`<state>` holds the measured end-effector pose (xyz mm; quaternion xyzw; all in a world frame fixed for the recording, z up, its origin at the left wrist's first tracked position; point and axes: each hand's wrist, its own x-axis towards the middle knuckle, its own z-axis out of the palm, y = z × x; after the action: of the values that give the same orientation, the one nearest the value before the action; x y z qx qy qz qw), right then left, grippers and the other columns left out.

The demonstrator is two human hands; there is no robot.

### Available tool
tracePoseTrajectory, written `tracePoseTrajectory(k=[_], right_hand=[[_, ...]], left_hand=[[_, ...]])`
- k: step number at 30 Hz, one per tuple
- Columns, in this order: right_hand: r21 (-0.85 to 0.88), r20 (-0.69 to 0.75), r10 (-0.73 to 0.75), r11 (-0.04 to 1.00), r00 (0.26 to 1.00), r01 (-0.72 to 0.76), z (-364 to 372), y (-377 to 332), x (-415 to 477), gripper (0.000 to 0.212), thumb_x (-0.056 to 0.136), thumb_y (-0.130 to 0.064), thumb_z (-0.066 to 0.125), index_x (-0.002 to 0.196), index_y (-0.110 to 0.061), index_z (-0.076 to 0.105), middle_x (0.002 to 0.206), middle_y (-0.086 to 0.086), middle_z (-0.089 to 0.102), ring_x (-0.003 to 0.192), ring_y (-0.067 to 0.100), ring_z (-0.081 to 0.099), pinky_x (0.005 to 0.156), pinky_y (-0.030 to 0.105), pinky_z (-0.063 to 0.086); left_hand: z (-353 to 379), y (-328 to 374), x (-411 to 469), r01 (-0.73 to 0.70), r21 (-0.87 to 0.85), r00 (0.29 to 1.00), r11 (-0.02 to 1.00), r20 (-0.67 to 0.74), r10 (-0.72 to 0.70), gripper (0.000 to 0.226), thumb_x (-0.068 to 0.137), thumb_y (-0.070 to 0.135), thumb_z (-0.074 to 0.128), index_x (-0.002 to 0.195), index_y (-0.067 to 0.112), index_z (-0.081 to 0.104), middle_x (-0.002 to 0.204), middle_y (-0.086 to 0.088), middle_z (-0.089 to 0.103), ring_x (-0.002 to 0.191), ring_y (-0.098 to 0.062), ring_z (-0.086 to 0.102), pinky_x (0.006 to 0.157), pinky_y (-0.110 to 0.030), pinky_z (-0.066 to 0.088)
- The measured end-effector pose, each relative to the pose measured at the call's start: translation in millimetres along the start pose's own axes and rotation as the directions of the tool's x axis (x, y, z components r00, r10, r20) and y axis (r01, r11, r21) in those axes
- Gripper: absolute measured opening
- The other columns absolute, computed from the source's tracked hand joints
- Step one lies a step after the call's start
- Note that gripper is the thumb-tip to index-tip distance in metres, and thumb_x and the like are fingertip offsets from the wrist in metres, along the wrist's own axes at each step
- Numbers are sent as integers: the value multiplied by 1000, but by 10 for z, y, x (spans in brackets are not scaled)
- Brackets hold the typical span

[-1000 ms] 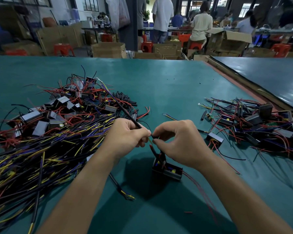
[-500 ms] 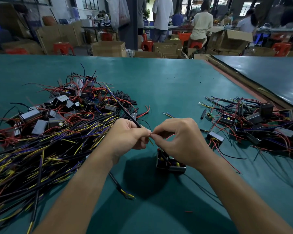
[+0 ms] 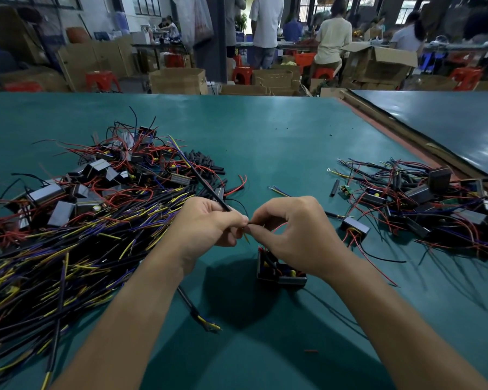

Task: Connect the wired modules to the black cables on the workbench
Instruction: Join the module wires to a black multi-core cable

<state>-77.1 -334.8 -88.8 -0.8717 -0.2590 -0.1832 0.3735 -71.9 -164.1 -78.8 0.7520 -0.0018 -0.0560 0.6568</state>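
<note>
Big teal counter (image 3: 265, 142) here, a smooth mat with a bit of sheen, in a busy workshop. On the floor past the far edge are brown cardboard boxes (image 3: 178, 80) and red plastic stools (image 3: 102, 80), with people working at benches at the back. One box (image 3: 378, 60) further right has its flaps up, can't see what's inside.

Both hands meet mid-counter. The left hand (image 3: 209, 223) has its fingers (image 3: 231, 220) curled tight round a black cable (image 3: 209, 190) that slants up and away from them. The right hand (image 3: 293, 232) pinches a thin red lead (image 3: 278, 227), and the tips of both hands touch.

Just below the right fingers sits the module (image 3: 279, 274), a small open-topped black box on the counter with yellow and blue parts in it and wires going up toward the hand.

Left of the fingers is a big tangle of black cables (image 3: 54, 263) with yellow and purple ends. Behind that are boxy grey-black modules with red wires (image 3: 96, 178), plus short black tube pieces (image 3: 206, 161). Well right of the fingers there's another heap of wired modules (image 3: 420, 198).
</note>
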Motion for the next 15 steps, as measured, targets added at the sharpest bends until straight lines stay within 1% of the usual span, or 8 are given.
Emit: tracePoseTrajectory(k=[3,5,6,8,10,12,14,15], right_hand=[[20,-10,3,1000,1000,-3,11,-19,-4,7,81,-19,77,76,-14,75,66,-3,70,63,15,66,65,37,53],[82,14,61,995,998,-61,16,-21,3,9,82,-18,76,74,-15,74,63,-3,68,60,14,64,62,35,53],[128,32,102,986,994,-105,21,-16,9,12,83,-16,75,72,-15,72,60,-4,66,56,11,60,58,32,51],[234,72,193,950,979,-205,32,-3,28,18,84,-12,73,67,-14,68,54,-7,58,48,7,47,50,25,40],[297,108,253,915,962,-274,38,-1,46,20,84,-8,71,65,-11,66,52,-7,52,47,5,41,48,21,34],[293,113,248,917,962,-270,37,1,43,19,84,-9,70,66,-10,66,52,-6,53,47,6,42,48,22,35],[247,91,194,946,977,-211,25,0,22,17,83,-11,70,67,-13,67,54,-5,60,48,11,50,49,28,43],[218,82,167,959,982,-182,18,-1,11,15,82,-15,72,68,-14,68,57,-3,64,50,16,57,52,33,49]], left_hand=[[-7,12,-4,9,-10,1000,1000,8,-9,16,81,1,67,66,-6,67,52,-10,58,45,-15,49,49,-17,48],[-8,15,-7,11,-15,1000,1000,14,-11,14,81,0,67,68,-4,69,52,-8,59,44,-13,50,49,-17,49],[-7,15,-10,8,-15,1000,1000,20,-7,13,82,0,67,69,-3,70,52,-7,60,44,-12,50,50,-18,49],[-3,18,-16,-16,-3,999,1000,36,16,11,83,-1,67,72,-2,70,53,-6,61,45,-11,51,51,-18,49],[6,18,-23,-46,16,998,999,44,45,10,83,-2,67,74,-3,70,53,-4,61,45,-10,52,51,-17,49],[9,21,-25,-53,23,998,998,37,52,11,83,-1,67,73,-3,70,52,-4,61,45,-11,51,51,-17,49],[6,25,-23,-47,18,998,999,31,47,15,83,-1,67,69,1,70,52,-4,61,45,-11,51,51,-18,49],[3,29,-25,-44,15,999,999,32,44,17,83,0,68,66,3,70,52,-5,61,45,-12,51,52,-18,50]])
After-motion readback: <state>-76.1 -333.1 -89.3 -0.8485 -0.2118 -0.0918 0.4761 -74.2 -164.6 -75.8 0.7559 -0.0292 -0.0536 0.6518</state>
